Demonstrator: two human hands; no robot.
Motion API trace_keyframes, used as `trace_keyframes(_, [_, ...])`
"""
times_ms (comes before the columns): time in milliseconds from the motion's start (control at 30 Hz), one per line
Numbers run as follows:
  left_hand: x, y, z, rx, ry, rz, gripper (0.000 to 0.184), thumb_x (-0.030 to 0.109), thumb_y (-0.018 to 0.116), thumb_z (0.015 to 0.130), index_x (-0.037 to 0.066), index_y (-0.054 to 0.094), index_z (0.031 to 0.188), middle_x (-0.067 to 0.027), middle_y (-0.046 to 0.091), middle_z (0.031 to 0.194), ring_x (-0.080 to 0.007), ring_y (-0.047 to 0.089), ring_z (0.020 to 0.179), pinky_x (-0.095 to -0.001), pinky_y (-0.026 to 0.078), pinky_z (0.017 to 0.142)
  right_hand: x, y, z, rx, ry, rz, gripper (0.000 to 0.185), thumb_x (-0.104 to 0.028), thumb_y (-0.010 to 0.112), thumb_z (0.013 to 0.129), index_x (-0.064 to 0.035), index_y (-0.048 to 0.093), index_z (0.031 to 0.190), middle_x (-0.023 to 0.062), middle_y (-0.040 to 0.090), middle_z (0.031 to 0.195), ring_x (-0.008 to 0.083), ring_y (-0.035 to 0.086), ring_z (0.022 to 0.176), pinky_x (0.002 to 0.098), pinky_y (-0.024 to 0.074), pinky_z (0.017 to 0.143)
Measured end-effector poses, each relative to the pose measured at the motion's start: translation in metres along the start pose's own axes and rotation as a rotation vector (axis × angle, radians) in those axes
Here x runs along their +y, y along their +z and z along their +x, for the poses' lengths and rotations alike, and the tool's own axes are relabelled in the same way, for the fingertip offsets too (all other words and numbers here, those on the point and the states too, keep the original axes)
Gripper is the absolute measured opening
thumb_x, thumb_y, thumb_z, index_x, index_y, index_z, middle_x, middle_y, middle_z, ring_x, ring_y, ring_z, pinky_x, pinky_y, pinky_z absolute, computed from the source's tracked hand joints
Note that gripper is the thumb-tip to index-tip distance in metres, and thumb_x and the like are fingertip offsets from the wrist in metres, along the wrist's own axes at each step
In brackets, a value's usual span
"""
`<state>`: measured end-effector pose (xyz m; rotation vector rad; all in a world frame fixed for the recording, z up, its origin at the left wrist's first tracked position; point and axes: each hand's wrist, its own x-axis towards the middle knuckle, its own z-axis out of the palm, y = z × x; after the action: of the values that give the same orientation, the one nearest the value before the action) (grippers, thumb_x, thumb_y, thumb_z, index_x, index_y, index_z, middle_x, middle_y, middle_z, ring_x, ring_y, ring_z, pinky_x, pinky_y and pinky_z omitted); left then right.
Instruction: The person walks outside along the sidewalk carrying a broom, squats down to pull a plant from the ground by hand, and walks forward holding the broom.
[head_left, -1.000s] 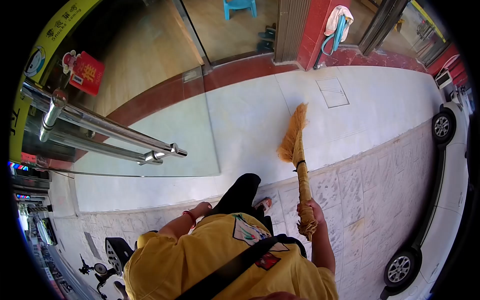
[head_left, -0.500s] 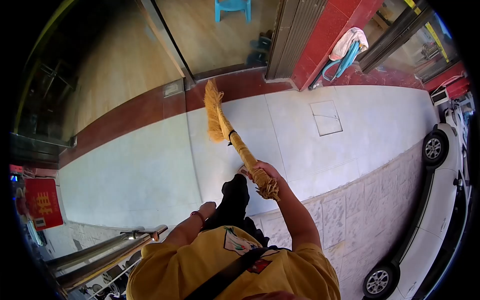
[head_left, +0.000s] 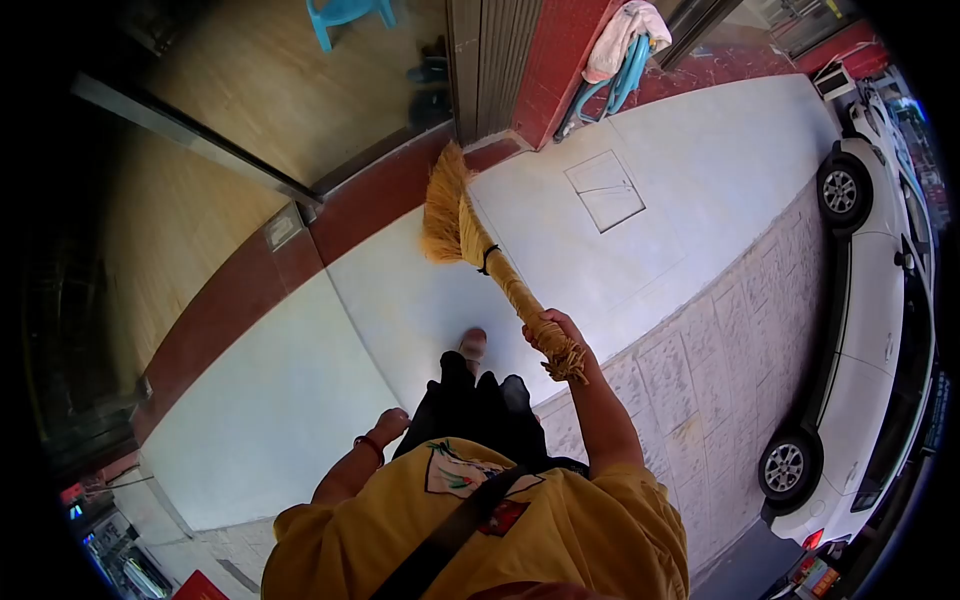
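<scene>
My right hand [head_left: 555, 328] is wrapped round the bound handle of a straw broom [head_left: 508, 280], close to its frayed butt end. The broom slants up and left, its bristle head [head_left: 447, 205] out by the dark red door sill [head_left: 365, 212]. A black tie circles the handle just below the bristles. Down at my left side, my left hand [head_left: 392, 424] hangs near my black trousers with its fingers curled in, and nothing shows in it. One shoe [head_left: 473, 344] is on the pale pavement ahead of my knees.
Glass doors with a metal frame [head_left: 195, 135] stand ahead, a blue stool [head_left: 345, 14] behind them. Against a red pillar [head_left: 562, 75] hang a pinkish cloth [head_left: 626, 40] and blue hose [head_left: 622, 82]. A floor hatch [head_left: 606, 190] lies to the right. A white car [head_left: 870, 325] is parked far right.
My view has turned and moved right along the shopfront, so the pillar and hatch sit further left. The broom head is now closer to the pillar, and a shoe has come into view.
</scene>
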<state>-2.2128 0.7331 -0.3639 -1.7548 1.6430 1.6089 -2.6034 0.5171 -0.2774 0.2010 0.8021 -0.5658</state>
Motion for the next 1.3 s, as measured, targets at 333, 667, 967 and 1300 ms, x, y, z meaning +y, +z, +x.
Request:
trace_keyframes(333, [0.121,-0.075,0.048,-0.013,0.085,-0.007,0.032,0.023,0.057,0.068,0.001,0.057,0.092,-0.0143,0.059,0.083,-0.0261,0.057,0.079,-0.0326,0.045,0.072,0.064,-0.149,-0.198,0.110,-0.362,0.164,0.042,-0.025,0.050,0.071,0.0110,0.042,0.091,0.0185,0.054,0.075,0.0232,0.056,0.059,0.0283,0.0497,0.052])
trace_keyframes(667, [0.429,-0.070,-0.018,-0.638,0.561,-0.055,0.043,0.016,0.065,0.071,0.005,0.048,0.110,-0.0061,0.056,0.091,-0.0123,0.053,0.083,-0.0258,0.043,0.077,0.004,-0.113,-0.199,0.092,-0.519,-0.023,0.039,-0.013,0.048,0.071,-0.0028,0.036,0.107,0.0157,0.052,0.077,0.0250,0.055,0.060,0.0350,0.0482,0.053])
trace_keyframes(967, [0.574,-0.047,-0.053,-0.642,1.328,0.333,0.045,0.010,0.068,0.063,0.011,0.054,0.106,-0.0069,0.056,0.084,-0.0223,0.053,0.079,-0.0306,0.042,0.069,-0.051,-0.194,-0.202,0.060,-0.320,0.137,0.029,-0.016,0.051,0.072,-0.0017,0.043,0.096,0.0151,0.053,0.072,0.0265,0.057,0.059,0.0345,0.0491,0.055])
trace_keyframes(1300, [0.638,0.031,-0.028,-0.397,1.666,0.291,0.033,0.003,0.065,0.058,0.009,0.060,0.090,-0.0035,0.055,0.070,-0.0202,0.054,0.065,-0.0296,0.042,0.056,-0.016,-0.314,-0.338,0.165,-0.533,0.295,0.035,-0.026,0.050,0.072,0.0041,0.047,0.089,0.0148,0.055,0.067,0.0219,0.054,0.056,0.0293,0.0455,0.055])
